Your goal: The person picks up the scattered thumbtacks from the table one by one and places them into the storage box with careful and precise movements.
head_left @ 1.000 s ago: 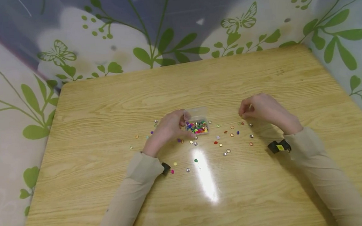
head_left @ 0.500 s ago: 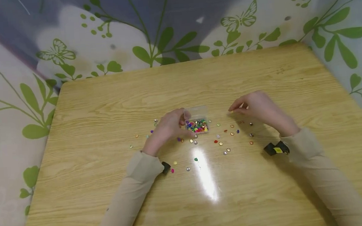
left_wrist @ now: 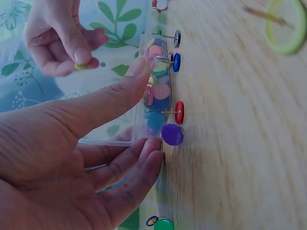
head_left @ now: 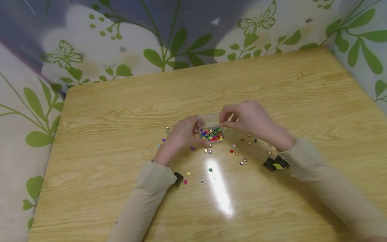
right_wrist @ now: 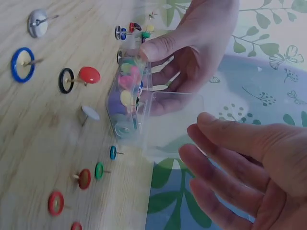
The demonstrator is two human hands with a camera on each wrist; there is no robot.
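A small clear plastic box (head_left: 212, 135) with its lid (right_wrist: 175, 115) raised holds many colourful thumbtacks. My left hand (head_left: 182, 136) grips its left side; in the left wrist view the thumb lies on the box's near edge and the fingers are underneath and behind. Just right of the lid, above the table, my right hand (head_left: 247, 117) pinches a yellow thumbtack (left_wrist: 80, 66) between thumb and forefinger. That tack is hidden in the right wrist view. A red thumbtack (left_wrist: 179, 112) and a purple thumbtack (left_wrist: 172, 134) lie close to the box.
Loose thumbtacks are scattered over the wooden table (head_left: 135, 203) on both sides of the box and in front of it, among them a white thumbtack (right_wrist: 89, 114) and a green thumbtack (head_left: 210, 170). A patterned wall (head_left: 180, 28) stands behind the table.
My right hand has picked the tack up from among the scattered ones and moved left to beside the box lid. The left hand and the box have stayed in place.
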